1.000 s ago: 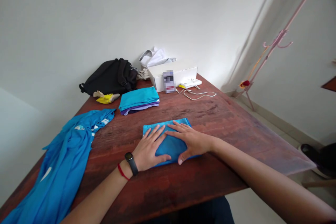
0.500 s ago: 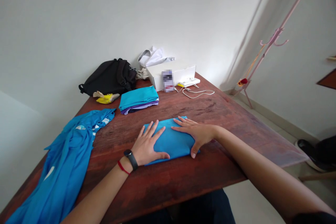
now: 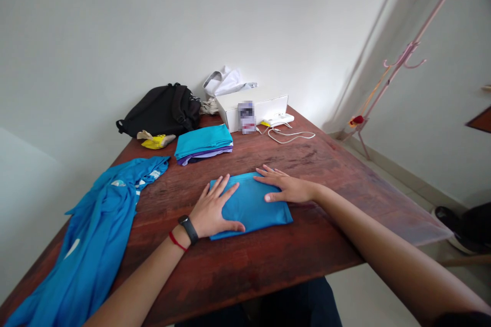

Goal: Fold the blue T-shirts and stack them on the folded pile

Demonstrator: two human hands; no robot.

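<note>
A blue garment folded into a flat rectangle [image 3: 251,207] lies on the dark red-brown wooden table [image 3: 215,271] in front of me. My left hand [image 3: 217,210] rests spread on its left side, thumb along the near edge. Across the top right part lies my right hand [image 3: 284,186], fingers stretched out and thumb on the cloth. Behind them sits a stack of folded clothes [image 3: 204,143], turquoise on top with purple and lilac below. An unfolded blue shirt [image 3: 103,235] with white patches stretches along the table's left side.
At the back stand a black backpack [image 3: 159,112], a white box [image 3: 264,104] with white cloth [image 3: 224,82] behind it, and a white power strip [image 3: 279,120] with a cable. A yellow packet [image 3: 155,141] lies before the backpack. A pink coat stand [image 3: 408,53] leans at right.
My right thumb has moved up and inward from the garment's near right corner, uncovering that corner. My left hand stays nearly in place. The view has shifted slightly.
</note>
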